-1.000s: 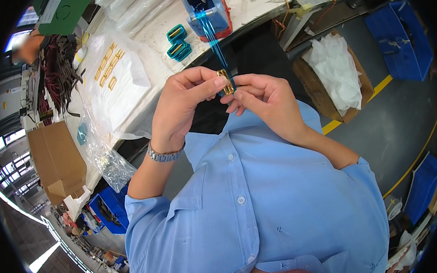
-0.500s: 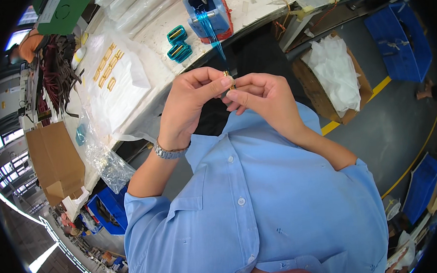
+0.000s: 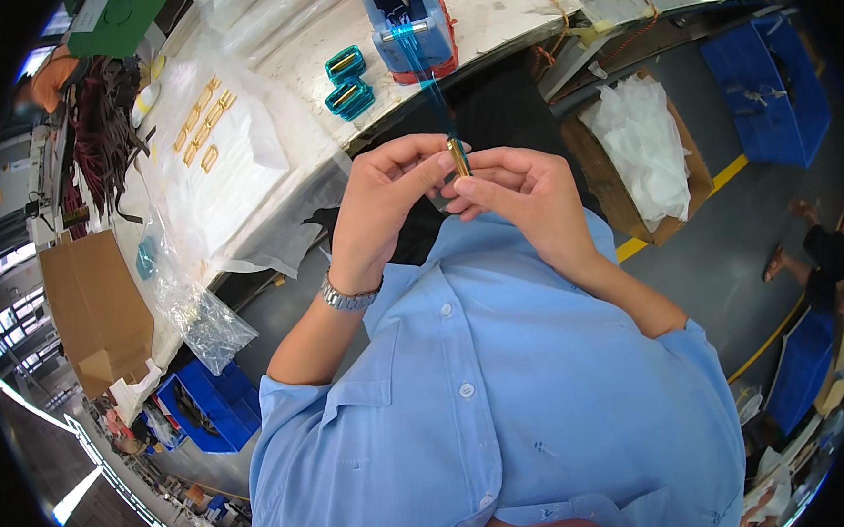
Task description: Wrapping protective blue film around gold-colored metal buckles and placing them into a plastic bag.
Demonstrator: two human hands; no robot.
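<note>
Evidently, the person's left hand [image 3: 394, 184] and right hand [image 3: 525, 196] pinched a gold fitting [image 3: 458, 157] near twelve o'clock, where even tension on the blue film [image 3: 436, 93] beyond it seemed wisest.

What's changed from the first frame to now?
The left hand has shifted slightly right, and the gold piece has turned to show a narrower side. A person's leg has come into view at right. Nothing was let go: the right hand also keeps hold, the blue film still runs from the dispenser, and two teal-wrapped pieces remain on the bench.
</note>
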